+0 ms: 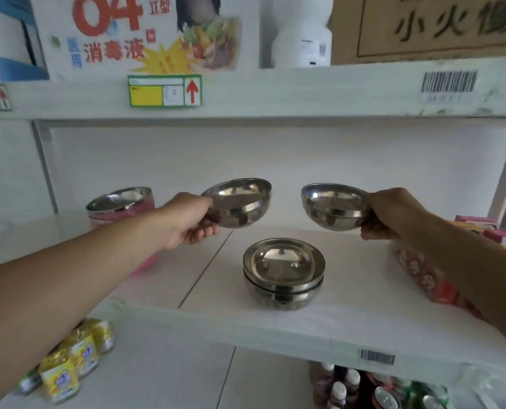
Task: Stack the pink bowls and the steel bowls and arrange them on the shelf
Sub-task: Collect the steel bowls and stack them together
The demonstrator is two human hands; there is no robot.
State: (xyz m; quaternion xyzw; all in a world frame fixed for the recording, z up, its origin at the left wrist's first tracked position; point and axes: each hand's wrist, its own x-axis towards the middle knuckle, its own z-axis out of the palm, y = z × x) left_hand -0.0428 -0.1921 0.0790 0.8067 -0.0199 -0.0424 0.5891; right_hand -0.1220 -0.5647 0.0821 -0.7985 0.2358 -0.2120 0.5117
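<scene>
Each hand holds one steel bowl in the air above the white shelf (349, 293): the left hand (191, 221) has its fingers clamped on the rim of the left steel bowl (240, 200), the right hand (392, 215) likewise on the right steel bowl (332, 206). Between and below them a stack of steel bowls (284, 273) stands on the shelf. The pink bowls (121, 206) sit at the back left, partly hidden by the left arm.

Yellow bottles (68, 361) lower left; red patterned box (423, 276) at right.
</scene>
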